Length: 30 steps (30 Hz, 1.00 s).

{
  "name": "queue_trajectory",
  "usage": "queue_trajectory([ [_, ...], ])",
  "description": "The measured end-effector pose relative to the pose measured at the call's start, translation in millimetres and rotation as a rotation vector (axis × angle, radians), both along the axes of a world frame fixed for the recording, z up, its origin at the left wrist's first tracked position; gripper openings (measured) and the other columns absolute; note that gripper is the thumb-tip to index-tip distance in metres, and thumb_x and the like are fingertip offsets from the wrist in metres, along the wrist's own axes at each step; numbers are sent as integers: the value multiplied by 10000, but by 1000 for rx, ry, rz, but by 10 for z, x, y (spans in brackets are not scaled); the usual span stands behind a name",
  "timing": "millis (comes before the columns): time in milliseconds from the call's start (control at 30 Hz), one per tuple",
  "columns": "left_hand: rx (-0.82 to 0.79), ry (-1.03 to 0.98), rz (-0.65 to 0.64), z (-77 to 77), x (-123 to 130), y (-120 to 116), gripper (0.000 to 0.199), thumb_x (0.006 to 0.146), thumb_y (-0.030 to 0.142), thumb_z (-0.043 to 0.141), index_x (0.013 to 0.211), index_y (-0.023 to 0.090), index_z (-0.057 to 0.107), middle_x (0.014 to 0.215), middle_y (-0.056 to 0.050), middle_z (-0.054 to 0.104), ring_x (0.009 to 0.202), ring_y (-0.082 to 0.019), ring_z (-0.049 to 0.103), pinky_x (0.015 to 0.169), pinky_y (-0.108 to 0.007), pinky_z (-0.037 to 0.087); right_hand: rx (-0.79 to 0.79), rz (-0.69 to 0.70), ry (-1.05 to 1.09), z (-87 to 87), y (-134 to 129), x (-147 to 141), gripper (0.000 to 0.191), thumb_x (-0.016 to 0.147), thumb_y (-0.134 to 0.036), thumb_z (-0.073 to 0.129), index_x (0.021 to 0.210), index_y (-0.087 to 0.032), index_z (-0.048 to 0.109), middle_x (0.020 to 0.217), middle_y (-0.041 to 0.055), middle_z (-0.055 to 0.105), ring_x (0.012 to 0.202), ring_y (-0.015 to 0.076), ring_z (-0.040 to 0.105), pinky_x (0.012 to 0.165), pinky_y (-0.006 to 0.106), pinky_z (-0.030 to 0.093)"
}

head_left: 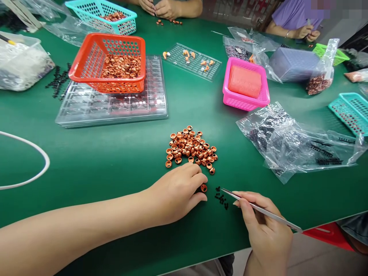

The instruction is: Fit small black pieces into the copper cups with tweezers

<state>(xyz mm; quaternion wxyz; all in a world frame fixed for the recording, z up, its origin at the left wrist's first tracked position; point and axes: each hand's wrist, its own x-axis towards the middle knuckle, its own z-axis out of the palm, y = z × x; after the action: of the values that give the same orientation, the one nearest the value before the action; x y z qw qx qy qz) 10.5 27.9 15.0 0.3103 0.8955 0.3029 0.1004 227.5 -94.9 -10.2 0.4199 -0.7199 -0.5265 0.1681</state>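
Observation:
My left hand (182, 189) rests on the green table with its fingers curled around a small copper-coloured cup-shaped piece (204, 188), whose hollow side shows between thumb and fingers. Just beyond the knuckles lies a loose pile of the same copper pieces (188, 143). In my right hand (263, 220) is a pair of metal tweezers (267, 212), held like a pen. The tweezer tips point left at a little cluster of tiny black parts (221, 198) between my two hands. Whether the tips grip one of these parts is too small to tell.
An orange basket (106, 86) of copper pieces stands on stacked clear trays (115, 111). A pink basket (245, 100) with a red block and clear bags of black parts (301, 142) are on the right. Across the table are co-workers' hands (161, 7). A white cable (43, 153) loops at left.

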Motion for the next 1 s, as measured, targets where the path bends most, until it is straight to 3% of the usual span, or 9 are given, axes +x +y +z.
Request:
queue_trajectory([
  [100,37,10,14,-16,22,-13,224,865,268,696,1006,103,644,922,-90,593,843,-247,550,714,-387,494,1,1,3,4,-7,-10,94,875,-296,662,948,-256,706,942,1,739,749,146,712,693,247,593],
  [233,32,-2,5,-18,33,-3,116,895,205,642,959,109,657,898,-85,592,831,-234,546,718,-368,488,20,7,29,15,-3,-22,89,872,-283,664,950,-259,702,948,-2,740,755,140,715,691,232,598],
  [400,-64,-26,-15,31,-8,26,187,908,101,552,1052,155,659,964,-80,599,871,-216,558,744,-338,498,22,18,22,40,26,-36,90,871,-265,667,953,-267,705,934,-14,743,749,119,716,681,186,595],
  [533,-104,-12,-4,60,-22,36,224,884,123,598,1102,152,638,1010,-85,604,915,-230,567,779,-361,509,52,23,51,37,30,-42,84,868,-237,664,940,-264,699,930,-15,742,741,114,715,679,181,599],
  [800,-65,9,-6,16,14,47,123,917,152,570,990,157,669,948,-71,614,868,-218,578,740,-341,497,69,31,75,0,13,-27,91,850,-234,676,937,-238,699,930,15,752,731,150,730,660,239,619],
  [1000,-49,-87,2,-38,-9,43,64,895,160,576,923,161,634,918,-58,616,844,-202,572,713,-310,468,63,1,83,36,13,-52,71,849,-251,673,909,-227,702,918,30,753,744,173,729,669,280,624],
])
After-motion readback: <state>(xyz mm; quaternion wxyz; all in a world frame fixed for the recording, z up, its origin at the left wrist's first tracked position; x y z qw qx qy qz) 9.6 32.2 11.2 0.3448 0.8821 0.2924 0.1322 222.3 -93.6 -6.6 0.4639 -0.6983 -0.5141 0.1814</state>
